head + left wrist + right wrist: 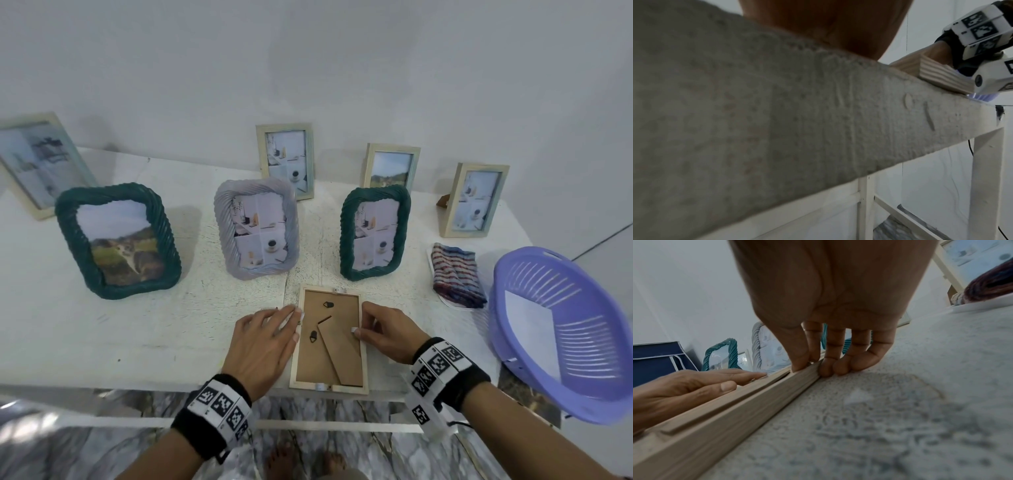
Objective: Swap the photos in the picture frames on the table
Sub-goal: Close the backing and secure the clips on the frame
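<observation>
A pale wooden picture frame (315,363) lies face down at the table's front edge, showing its brown backing board, folded stand and two black turn clips. My left hand (296,323) lies flat beside the frame's left rail, straight fingers touching it. My right hand (361,320) pinches the right rail, thumb on top and fingers curled down its outer side. In the right wrist view the right hand (812,366) grips that frame's rail (735,410), with the left hand (694,386) across from it. The left wrist view shows only a frame corner (937,74) and my palm.
Standing behind are a dark green frame with a landscape (118,240), a lilac frame (257,229), another green frame (375,233) and several wooden frames by the wall (286,161). A folded striped cloth (457,275) and a purple basket (561,329) lie to the right.
</observation>
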The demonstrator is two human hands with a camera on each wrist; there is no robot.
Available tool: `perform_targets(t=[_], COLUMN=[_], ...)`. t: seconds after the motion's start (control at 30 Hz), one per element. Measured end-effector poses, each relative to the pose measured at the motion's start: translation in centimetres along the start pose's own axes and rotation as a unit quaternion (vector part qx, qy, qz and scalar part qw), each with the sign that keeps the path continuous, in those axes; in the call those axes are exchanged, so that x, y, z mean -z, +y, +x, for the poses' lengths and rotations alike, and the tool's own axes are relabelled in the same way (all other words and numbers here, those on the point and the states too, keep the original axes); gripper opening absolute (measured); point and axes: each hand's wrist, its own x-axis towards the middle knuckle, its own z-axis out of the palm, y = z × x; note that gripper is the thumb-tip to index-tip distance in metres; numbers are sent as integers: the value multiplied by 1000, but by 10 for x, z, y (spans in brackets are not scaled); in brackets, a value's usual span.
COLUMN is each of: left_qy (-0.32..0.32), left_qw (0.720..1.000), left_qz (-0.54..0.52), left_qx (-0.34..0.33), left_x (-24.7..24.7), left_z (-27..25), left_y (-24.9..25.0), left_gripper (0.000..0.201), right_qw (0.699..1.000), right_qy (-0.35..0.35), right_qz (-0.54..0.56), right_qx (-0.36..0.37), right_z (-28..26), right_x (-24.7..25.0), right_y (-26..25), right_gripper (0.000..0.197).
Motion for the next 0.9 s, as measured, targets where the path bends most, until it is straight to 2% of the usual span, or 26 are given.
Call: perform_targets(t=[0.23,0.37,0.5,0.57,0.63,0.7,0.77,0.9], left_qy=[3,10,-12,-17,-12,-11,-9,-4], left_qw=[1000,997,993,989,987,987,987,987], left_qz=[-23,-74,-113,-137,-149,-150,-153,-154], left_qx=[-18,7,29,44,49,47,46,46], left_x=[3,-1,-1,-1,-2,-2,-3,-4], left_z=[3,1,-1,-1,0,0,-1,0], left_y=[0,1,0,-1,-2,-2,-3,-3], left_gripper=[34,30,35,41,44,43,42,42], right_qw=[1000,1000,999,996,989,987,987,987], right_qy=[4,7,-1,24,80,104,82,58], right_qz=[-7,-8,-31,-85,-121,-126,-140,-147], right_qx=[3,-3,-8,-5,-1,-5,-20,-38], right_z=[-2,-3,-3,-1,3,11,18,22], right_x=[0,0,4,5,3,1,-3,-6], right_y=[-3,-6,-10,-16,-23,-30,-35,-39], right_gripper=[27,28,23,21,34,47,53,50])
